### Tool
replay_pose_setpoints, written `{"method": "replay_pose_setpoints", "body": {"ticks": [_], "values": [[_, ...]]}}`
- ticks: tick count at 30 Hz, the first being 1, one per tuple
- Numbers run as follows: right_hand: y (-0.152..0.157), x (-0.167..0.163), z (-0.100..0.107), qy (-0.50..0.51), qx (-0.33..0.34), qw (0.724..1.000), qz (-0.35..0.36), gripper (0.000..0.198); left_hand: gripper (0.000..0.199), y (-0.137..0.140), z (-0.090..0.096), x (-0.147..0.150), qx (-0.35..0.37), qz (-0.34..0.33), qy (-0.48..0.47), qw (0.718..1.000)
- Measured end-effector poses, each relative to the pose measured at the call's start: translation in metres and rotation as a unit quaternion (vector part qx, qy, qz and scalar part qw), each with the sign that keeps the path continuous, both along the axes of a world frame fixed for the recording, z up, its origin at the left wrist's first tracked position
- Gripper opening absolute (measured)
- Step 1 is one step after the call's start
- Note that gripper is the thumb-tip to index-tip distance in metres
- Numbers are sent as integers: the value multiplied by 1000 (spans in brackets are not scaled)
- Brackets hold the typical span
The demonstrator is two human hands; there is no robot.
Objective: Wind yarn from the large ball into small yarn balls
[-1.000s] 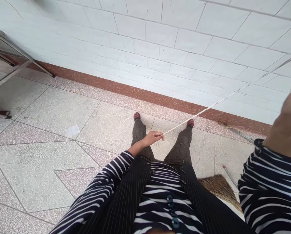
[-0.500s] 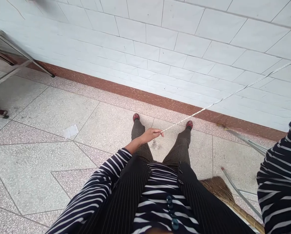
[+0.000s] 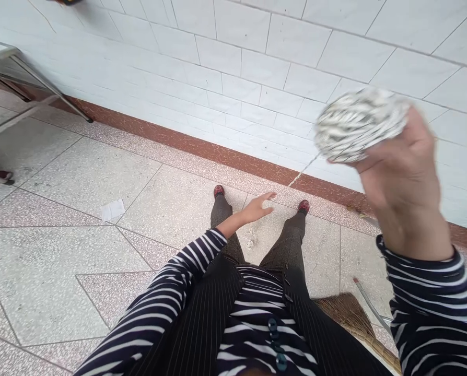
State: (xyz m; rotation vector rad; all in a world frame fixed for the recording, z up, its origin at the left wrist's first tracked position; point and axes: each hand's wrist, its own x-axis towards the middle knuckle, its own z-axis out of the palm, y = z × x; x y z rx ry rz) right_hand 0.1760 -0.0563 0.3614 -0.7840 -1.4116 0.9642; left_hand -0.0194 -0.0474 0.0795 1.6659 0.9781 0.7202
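Observation:
My right hand (image 3: 404,172) is raised in front of the wall at the right, its fingers wrapped around a wound bundle of white rope (image 3: 359,125). Motion blurs the bundle and the fingertips slightly. A short strand of the rope slants from the bundle down and to the left, ending in view above the floor's edge. Lower and further left, my left hand (image 3: 258,209) reaches out over the floor with thumb and fingers apart and nothing visible between them. A small whitish thing (image 3: 250,243) shows just beneath it, too small to make out.
Ahead stands a white tiled wall (image 3: 249,73) with a reddish-brown baseboard (image 3: 171,142). At the left is a metal-legged table (image 3: 67,102). A white paper (image 3: 113,210) lies on the floor. To my right are a straw broom (image 3: 345,308) and a metal tube (image 3: 369,300).
My right hand has come into view with the rope bundle. The long taut strand has gone from my left hand, whose fingers have opened and moved slightly right and up.

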Motion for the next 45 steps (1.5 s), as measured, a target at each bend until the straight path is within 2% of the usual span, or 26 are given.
{"method": "replay_pose_setpoints", "body": {"ticks": [2, 4, 7, 10, 13, 16, 18, 20, 22, 24, 27, 29, 34, 36, 39, 42, 45], "values": [[-8, -18, -16, -3, -57, 998, 27, 51, 65, 10, 33, 19, 48, -3, -99, 994], [-13, -28, -26, -16, -93, 995, 45, 52, 51, 14, 62, 34, 75, -5, -158, 985], [-10, -28, -31, -54, -79, 994, 49, 53, 36, 6, 84, 43, 76, 27, -199, 977], [4, -16, -33, -76, -35, 997, 4, 56, 36, -12, 83, 36, 43, 38, -200, 978], [22, 0, -44, -81, -57, 993, -63, 56, 35, -31, 70, 24, 0, -17, -178, 984], [38, 15, -68, -148, -58, 980, -118, 53, 28, -45, 64, 9, -36, -49, -129, 990], [43, 22, -89, -234, -39, 958, -159, 54, 26, -49, 67, -3, -43, -58, -77, 994], [40, 23, -111, -311, -51, 933, -175, 55, 27, -47, 76, -16, -25, -69, -25, 997], [30, 19, -134, -344, -98, 925, -129, 49, 32, -37, 85, -27, 17, -63, 19, 998], [15, 9, -155, -325, -148, 933, -44, 39, 35, -22, 88, -34, 68, -48, 59, 995], [-12, -6, -179, -296, -177, 938, 31, 37, 28, -1, 76, -37, 137, -48, 104, 984], [-27, -11, -187, -270, -190, 942, 66, 39, 25, 5, 62, -34, 150, -55, 108, 981], [-44, -5, -189, -195, -205, 954, 102, 39, 30, -5, 30, -19, 65, -27, 22, 997], [-44, 1, -184, -154, -207, 960, 107, 50, 28, -10, 21, -15, 28, -23, 4, 999], [-40, 9, -170, -52, -220, 968, 105, 62, 27, -16, 8, -12, 0, -28, 31, 999], [-35, 13, -151, 0, -217, 974, 62, 62, 31, -24, 2, -13, -13, -33, 50, 998], [-27, 15, -137, -27, -163, 986, -24, 59, 34, -34, 6, -13, -37, -51, 30, 998]]}}
